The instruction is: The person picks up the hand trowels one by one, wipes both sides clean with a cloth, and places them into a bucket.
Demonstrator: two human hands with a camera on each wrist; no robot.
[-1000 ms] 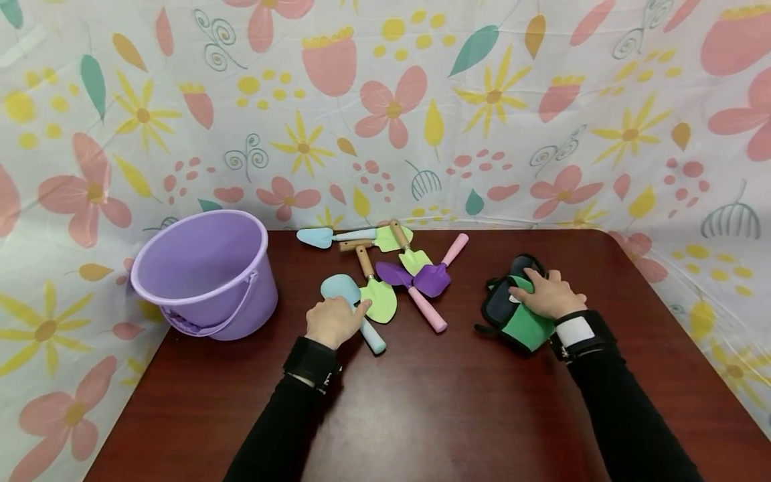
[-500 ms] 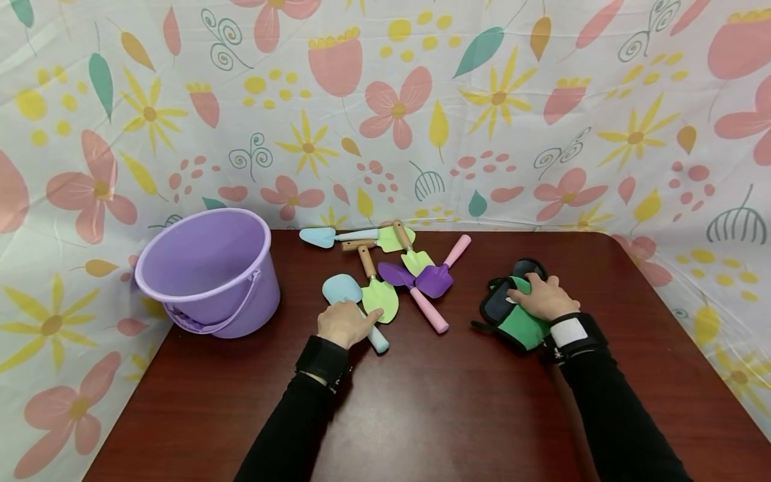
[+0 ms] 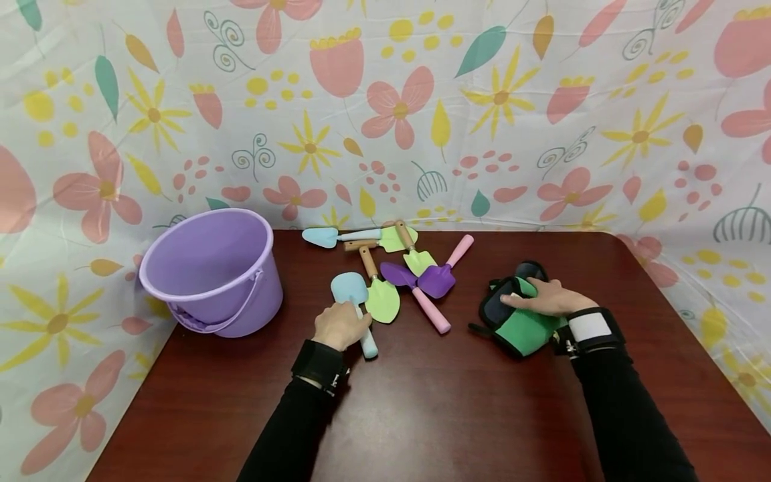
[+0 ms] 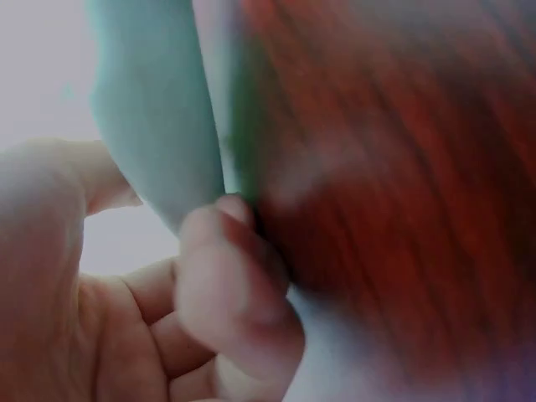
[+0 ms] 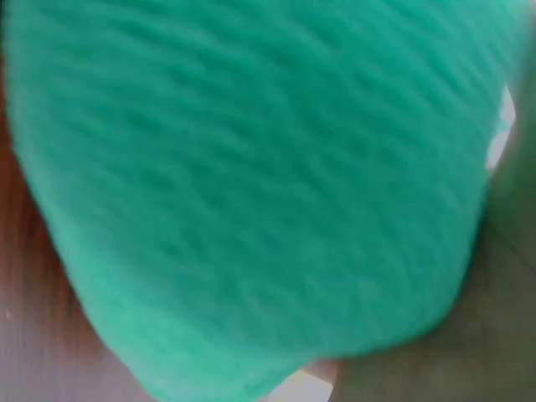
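Observation:
Beside the bucket, my left hand (image 3: 341, 326) grips a light blue toy hand shovel (image 3: 349, 288) near its neck. In the left wrist view, curled fingers (image 4: 239, 285) wrap the shovel's narrow part, beneath its blue blade (image 4: 155, 92). My right hand (image 3: 551, 298) holds a green and black fabric item (image 3: 525, 331) with straps at the table's right, thumb across its top. Green fabric (image 5: 251, 184) fills most of the right wrist view, so the fingers behind it are hidden. A green trowel (image 3: 383, 301) with a wooden handle lies right of the blue shovel.
A purple bucket (image 3: 253, 304) stands at the left, its handle hanging down. Between the hands lie a purple shovel (image 3: 436, 281) and a purple trowel (image 3: 430, 311), both pink-handled. Farther back are more green tools and a light blue trowel (image 3: 321, 237). A floral cloth (image 3: 397, 110) hangs behind the table.
The blue shovel has turned in my left hand, its handle end swinging left and its blade shifting slightly right. My right hand has moved a little, and the green fabric has shifted with it.

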